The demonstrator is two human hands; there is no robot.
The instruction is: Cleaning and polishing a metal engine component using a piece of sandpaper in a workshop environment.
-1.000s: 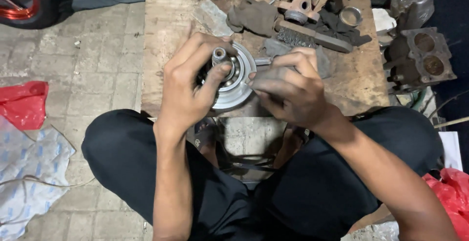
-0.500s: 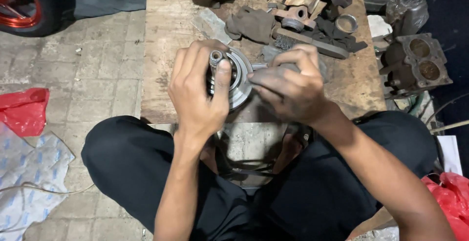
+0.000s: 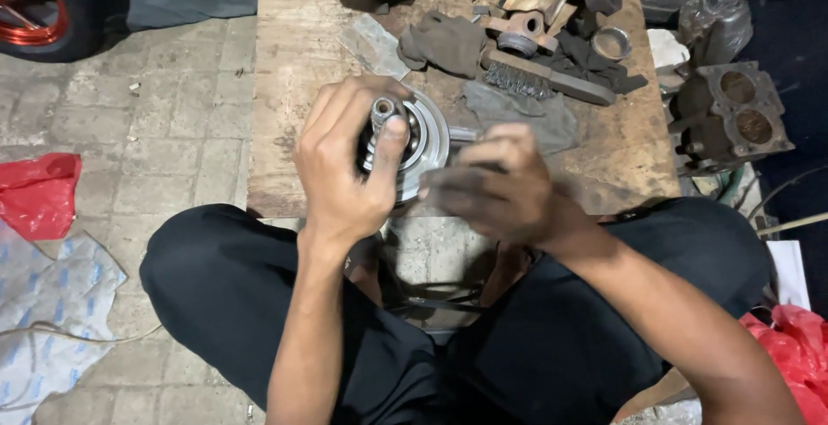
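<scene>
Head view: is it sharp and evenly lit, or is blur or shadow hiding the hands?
Head view: the right hand is smeared by motion blur, its fingers indistinct; the left hand and round metal part are sharper; light falls on the wooden board, while the right edge around the engine block sinks into dark shadow.

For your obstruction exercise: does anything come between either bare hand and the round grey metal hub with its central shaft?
Nothing visible does. The left hand grips the round grey metal hub directly, thumb on its shaft; the right hand is against its side.
</scene>
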